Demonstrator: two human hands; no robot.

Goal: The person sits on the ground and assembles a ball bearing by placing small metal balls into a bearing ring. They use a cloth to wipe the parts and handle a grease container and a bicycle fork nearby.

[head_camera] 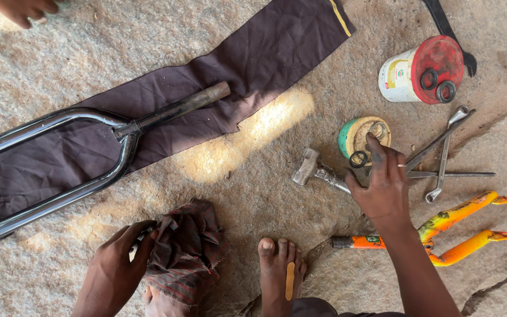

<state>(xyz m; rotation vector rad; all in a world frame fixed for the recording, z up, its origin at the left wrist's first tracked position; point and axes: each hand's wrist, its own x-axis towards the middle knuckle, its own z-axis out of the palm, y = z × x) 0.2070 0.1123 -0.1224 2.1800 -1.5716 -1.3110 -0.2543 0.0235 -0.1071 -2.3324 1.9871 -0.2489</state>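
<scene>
on rough stone floor, beside bare foot (pixel 280 267): left hand (pixel 115 267) fingers curled shut on checked reddish cloth rag (pixel 188 246), small part maybe inside, cannot tell. right hand (pixel 382 188) fingers half open, forefinger dipping into small round green-sided grease tin (pixel 364 136), black rubber ring (pixel 358 159) just below. steel hammer (pixel 315 170) near. chrome bicycle fork (pixel 60 158) lies on dark purple cloth strip (pixel 218 76), well apart. judgement: take thin smear only, keep grit off fingertip, steady tin.

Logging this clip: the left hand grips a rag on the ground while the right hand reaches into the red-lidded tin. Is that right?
Not quite. The left hand does grip the rag, but the right hand reaches to the small green-sided tin, not the red-lidded tin, which stands apart, farther away. The head view shows this.
</scene>
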